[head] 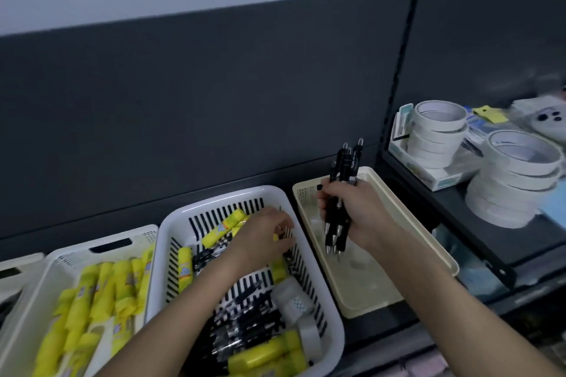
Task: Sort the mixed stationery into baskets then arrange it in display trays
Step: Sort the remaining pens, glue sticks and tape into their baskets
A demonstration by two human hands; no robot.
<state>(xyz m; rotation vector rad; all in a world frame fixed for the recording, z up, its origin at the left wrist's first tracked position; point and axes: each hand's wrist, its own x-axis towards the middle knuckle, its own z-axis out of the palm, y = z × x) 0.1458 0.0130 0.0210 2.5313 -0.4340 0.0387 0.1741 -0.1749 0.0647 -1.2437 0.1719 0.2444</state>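
White basket (220,199) up front, left hand (263,236) inside, grip unclear; right hand (358,211) tight round black pens (347,162) above beige tray (364,288).

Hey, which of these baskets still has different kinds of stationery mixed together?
The white slotted basket in the middle, where the left hand reaches: black pens, yellow glue sticks and tape. The basket to its left shows only glue sticks.

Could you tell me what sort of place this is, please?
Likely a stationery shop aisle: a dark slotted shelving upright, stacked tape rolls, a basket of yellow glue sticks and black pens.
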